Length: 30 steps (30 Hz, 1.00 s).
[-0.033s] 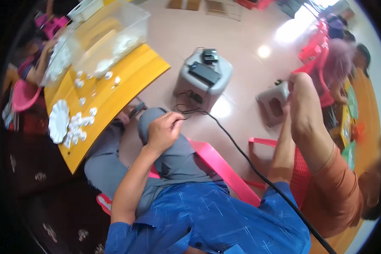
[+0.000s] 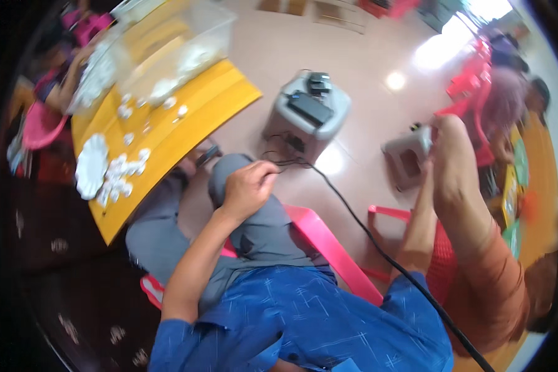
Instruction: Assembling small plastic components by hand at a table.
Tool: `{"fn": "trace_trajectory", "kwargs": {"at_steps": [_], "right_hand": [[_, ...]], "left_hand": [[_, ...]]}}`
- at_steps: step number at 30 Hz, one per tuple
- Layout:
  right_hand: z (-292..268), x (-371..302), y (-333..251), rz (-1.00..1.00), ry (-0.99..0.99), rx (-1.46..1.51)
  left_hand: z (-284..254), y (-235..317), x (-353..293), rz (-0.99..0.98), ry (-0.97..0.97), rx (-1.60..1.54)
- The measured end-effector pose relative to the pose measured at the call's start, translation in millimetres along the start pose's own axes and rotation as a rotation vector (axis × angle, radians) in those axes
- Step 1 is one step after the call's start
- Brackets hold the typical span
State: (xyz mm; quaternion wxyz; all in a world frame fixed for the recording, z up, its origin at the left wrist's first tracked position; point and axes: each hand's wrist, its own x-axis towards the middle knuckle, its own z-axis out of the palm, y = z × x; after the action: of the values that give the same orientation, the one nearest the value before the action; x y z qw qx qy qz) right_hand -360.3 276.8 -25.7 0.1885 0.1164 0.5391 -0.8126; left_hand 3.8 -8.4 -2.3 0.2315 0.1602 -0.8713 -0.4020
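My left hand (image 2: 249,189) is over the knee of my grey trousers (image 2: 254,232). Its fingers are closed, thumb against forefinger, with a thin loop of black cable (image 2: 289,162) at the fingertips. The thicker part of this cable runs down past my right side. On the grey plastic stool (image 2: 343,106) ahead lie a flat black device (image 2: 310,110) and a smaller black box (image 2: 318,82). My right forearm (image 2: 413,229) reaches forward on the right; its hand (image 2: 429,166) is mostly hidden beside another person's bare limb (image 2: 457,186), so its fingers cannot be made out.
At the left a yellow table (image 2: 220,87) bears a clear plastic bin (image 2: 214,37), a white scalloped dish (image 2: 92,166) and several small white pieces (image 2: 121,177). A second grey stool (image 2: 395,155) stands right. Pink chairs (image 2: 338,254) and seated people are close by.
The whole view has shifted slightly, so the table and stool appear a little farther right. My left hand has turned slightly and stays over the knee, fingers closed at the cable.
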Motion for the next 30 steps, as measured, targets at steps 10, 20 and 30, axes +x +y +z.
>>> {"fn": "trace_trajectory", "kwargs": {"at_steps": [10, 20, 30], "right_hand": [[153.5, -48.9, 95.2, 0.392, -0.709, -0.556], [125.1, -120.1, 53.5, 0.506, -1.093, -1.044], [110.5, -200.4, 17.3, 0.701, -1.756, -0.898]], "left_hand": [[-52.8, 105.5, 17.2, 0.471, -0.102, -0.043], [-150.5, 243.3, 0.5, 0.687, 0.298, 0.091], [-165.1, 234.7, -17.2, 0.908, -0.062, -0.382]]}}
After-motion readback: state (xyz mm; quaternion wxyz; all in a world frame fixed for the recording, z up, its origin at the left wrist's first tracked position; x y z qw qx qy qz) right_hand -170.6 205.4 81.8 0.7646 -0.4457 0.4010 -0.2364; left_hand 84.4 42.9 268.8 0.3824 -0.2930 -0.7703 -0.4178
